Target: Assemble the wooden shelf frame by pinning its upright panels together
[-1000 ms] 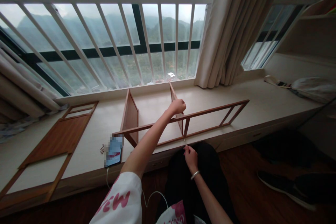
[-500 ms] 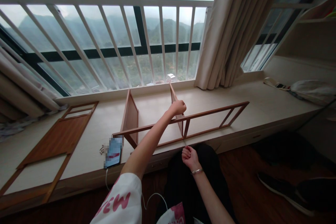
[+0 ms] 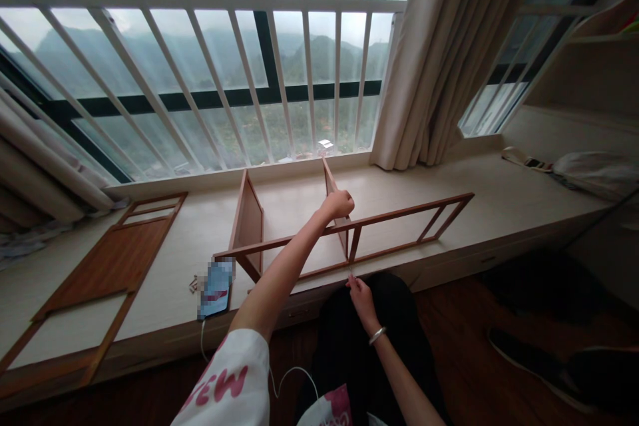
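Note:
A brown wooden side frame stands on its long edge at the front of the window ledge, with two boards joined to it. My left hand reaches over the frame and is closed on the right-hand wooden board. Below the frame's lower rail, my right hand pinches a thin metal tool, seemingly a hex key, whose tip meets the rail near that board. The other wooden board stands upright at the frame's left end.
A second wooden frame with a panel lies flat on the left of the ledge. A phone on a white cable lies near small fasteners. White railings and a curtain stand behind; a bag lies far right.
My right hand has turned at the wrist, from a curled fist to a pinch with straighter fingers on the tool. My left hand and the frame have stayed in place.

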A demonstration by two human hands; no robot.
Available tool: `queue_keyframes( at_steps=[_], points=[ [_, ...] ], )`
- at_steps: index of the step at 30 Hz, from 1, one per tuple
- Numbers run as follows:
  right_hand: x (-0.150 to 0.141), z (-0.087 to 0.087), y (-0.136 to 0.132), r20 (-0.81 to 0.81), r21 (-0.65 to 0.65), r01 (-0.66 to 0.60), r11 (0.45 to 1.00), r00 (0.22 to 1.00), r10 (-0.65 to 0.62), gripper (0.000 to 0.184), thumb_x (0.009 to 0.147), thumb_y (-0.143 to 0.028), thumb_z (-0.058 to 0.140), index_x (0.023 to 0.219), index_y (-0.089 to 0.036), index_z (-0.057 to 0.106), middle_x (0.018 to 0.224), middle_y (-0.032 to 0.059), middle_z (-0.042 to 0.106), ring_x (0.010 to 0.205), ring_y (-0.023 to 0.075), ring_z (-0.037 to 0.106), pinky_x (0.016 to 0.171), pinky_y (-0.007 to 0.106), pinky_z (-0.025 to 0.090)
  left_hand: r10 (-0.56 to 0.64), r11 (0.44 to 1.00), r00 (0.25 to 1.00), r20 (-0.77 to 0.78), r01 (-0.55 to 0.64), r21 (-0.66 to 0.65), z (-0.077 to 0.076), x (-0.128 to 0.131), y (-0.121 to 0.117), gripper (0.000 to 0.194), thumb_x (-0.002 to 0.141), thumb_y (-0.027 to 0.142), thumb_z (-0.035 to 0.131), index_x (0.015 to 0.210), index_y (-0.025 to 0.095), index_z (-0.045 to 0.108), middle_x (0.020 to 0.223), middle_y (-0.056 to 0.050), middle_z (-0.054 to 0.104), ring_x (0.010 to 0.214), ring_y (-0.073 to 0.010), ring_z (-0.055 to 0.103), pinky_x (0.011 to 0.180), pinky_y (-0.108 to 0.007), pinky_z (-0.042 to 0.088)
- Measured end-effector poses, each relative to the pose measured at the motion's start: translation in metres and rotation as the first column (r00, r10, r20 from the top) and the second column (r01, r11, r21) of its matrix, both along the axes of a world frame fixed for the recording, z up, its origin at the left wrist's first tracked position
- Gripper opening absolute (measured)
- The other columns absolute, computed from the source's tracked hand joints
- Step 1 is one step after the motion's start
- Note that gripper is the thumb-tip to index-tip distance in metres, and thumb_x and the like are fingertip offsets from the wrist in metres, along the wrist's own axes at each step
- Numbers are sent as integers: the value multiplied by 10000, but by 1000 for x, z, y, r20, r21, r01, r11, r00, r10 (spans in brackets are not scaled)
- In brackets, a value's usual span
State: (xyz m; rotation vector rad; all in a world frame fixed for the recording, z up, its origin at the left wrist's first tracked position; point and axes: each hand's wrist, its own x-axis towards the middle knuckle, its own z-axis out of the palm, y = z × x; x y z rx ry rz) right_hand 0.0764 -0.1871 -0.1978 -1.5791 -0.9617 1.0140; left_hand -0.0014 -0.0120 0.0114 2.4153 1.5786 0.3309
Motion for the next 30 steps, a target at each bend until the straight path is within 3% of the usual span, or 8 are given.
queue_keyframes(
  at_steps=[7,14,17,20,23,25,27,30],
  points=[
    [17,0,-1,600,-63,-100,993,791,117,396,797,-499,311,692,-220,571,581,45,584,576,176,554,542,246,332,17,1000,1000,-4,-17,-18,3,-1,-2,277,747,230,347,711,115,595,770,-118,629,666,-164,567,615,-233,422],
    [26,1,2,713,-32,-156,987,689,132,310,803,-418,377,728,-202,585,558,60,577,551,169,550,549,252,324,-13,1000,1000,-2,13,2,-1,-1,0,293,745,234,328,695,117,592,737,-113,628,629,-160,559,578,-230,419],
    [25,-1,6,682,-53,-188,981,711,173,311,816,-383,350,718,-197,579,573,53,576,553,160,541,544,250,315,-19,1000,1000,-10,19,12,-2,-1,2,296,742,226,323,694,114,593,737,-117,626,634,-165,561,582,-236,421],
    [22,-7,10,453,-27,-167,986,877,161,345,810,-389,336,634,-184,549,537,25,545,522,132,508,509,232,310,-19,999,1000,-24,19,28,-1,-1,2,288,736,214,332,705,113,600,756,-119,628,666,-175,566,617,-249,426],
    [16,-16,13,-52,-6,-121,993,991,121,344,777,-435,374,590,-174,499,420,-38,422,370,80,367,394,207,246,-9,1000,999,-30,10,29,0,-1,1,285,737,211,339,718,112,606,781,-120,630,688,-175,570,642,-253,429],
    [13,-21,13,-437,-29,-132,991,893,107,297,754,-428,432,611,-171,480,380,-82,328,308,42,240,339,182,165,-6,1000,999,-32,7,18,1,-1,0,289,742,212,338,716,110,607,782,-119,631,686,-172,569,640,-249,429],
    [10,-24,13,-745,-40,-153,987,663,73,227,757,-355,467,630,-167,466,375,-106,277,293,20,176,318,157,117,-3,1000,1000,-28,3,7,1,-1,0,297,749,216,334,715,107,607,779,-119,630,683,-167,567,637,-241,427],
    [7,-24,13,-930,-27,-155,987,365,32,174,788,-206,419,621,-166,438,374,-112,224,286,17,167,303,135,123,-5,1000,1000,-19,5,-1,1,-2,0,300,755,218,331,725,100,606,782,-121,629,685,-163,564,637,-233,423]
  ],
)
